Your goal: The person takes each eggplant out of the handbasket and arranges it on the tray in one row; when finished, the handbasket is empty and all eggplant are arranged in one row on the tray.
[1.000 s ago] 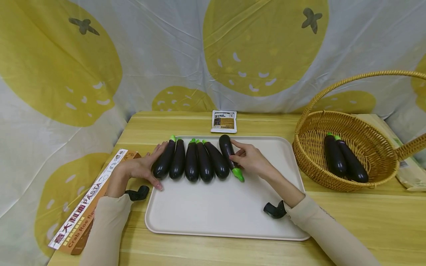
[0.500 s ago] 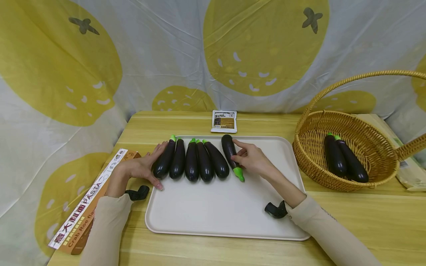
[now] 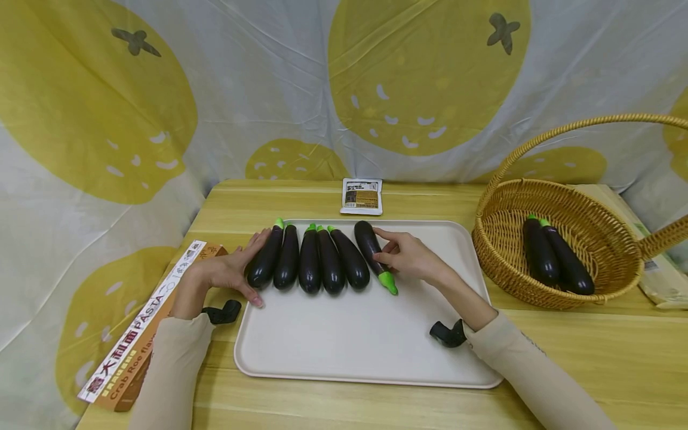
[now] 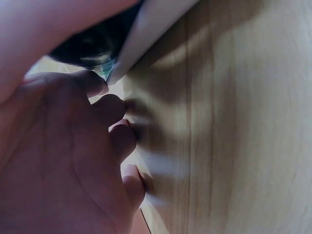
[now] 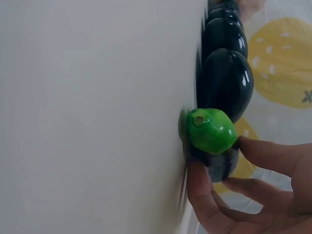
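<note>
Several dark eggplants [image 3: 310,263] lie side by side on the white tray [image 3: 355,340], green stems pointing away. One more eggplant [image 3: 368,242] lies at the right end of the row, turned round, its green stem [image 5: 211,130] toward the near side. My right hand [image 3: 407,257] holds this one between thumb and fingers, a narrow gap from its neighbour. My left hand [image 3: 231,272] rests at the tray's left rim beside the leftmost eggplant [image 3: 266,255], thumb and fingers spread. In the left wrist view, fingertips [image 4: 131,187] touch the wooden table.
A wicker basket [image 3: 500,269] with a tall handle stands at the right, two eggplants [image 3: 567,263] inside. Behind the tray lies a small packet [image 3: 362,197]. A pasta box [image 3: 145,322] lies along the left table edge, near my left forearm. A patterned cloth [image 3: 279,89] hangs behind.
The eggplant in my right hand has shifted slightly right, then a little toward the near side, its stem end swinging slightly right. My left hand and the row have stayed put.
</note>
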{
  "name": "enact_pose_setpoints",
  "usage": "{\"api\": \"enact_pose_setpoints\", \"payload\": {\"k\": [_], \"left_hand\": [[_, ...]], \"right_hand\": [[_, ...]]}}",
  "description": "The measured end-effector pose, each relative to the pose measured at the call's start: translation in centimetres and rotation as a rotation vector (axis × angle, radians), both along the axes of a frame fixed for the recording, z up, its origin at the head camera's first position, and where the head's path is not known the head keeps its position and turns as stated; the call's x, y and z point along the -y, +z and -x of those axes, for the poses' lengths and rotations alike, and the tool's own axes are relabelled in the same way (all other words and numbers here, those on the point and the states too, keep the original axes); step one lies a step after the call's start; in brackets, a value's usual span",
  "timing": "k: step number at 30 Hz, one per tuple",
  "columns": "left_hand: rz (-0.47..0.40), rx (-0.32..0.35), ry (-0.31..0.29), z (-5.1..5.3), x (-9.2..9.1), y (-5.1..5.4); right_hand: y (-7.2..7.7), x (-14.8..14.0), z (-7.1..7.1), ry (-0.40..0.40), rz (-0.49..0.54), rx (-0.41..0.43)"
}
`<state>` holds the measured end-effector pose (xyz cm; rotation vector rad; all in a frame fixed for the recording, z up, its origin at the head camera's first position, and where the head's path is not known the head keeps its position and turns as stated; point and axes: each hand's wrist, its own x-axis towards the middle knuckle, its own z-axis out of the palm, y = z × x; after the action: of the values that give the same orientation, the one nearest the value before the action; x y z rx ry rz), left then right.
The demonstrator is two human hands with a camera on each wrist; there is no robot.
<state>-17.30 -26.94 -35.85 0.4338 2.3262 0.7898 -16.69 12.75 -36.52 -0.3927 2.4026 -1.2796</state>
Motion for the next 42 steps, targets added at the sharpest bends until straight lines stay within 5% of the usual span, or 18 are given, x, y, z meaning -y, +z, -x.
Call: {"api": "enact_pose_setpoints", "payload": {"k": [30, 42], "left_hand": [[-0.006, 0.0, -0.008, 0.1, -0.2, 0.0], [-0.004, 0.004, 0.003, -0.1, 0.1, 0.1]], "right_hand": [[0.1, -1.0, 0.4, 0.047, 0.006, -0.027], [3.5, -5.5, -1.5, 0.093, -0.08, -0.183]]}}
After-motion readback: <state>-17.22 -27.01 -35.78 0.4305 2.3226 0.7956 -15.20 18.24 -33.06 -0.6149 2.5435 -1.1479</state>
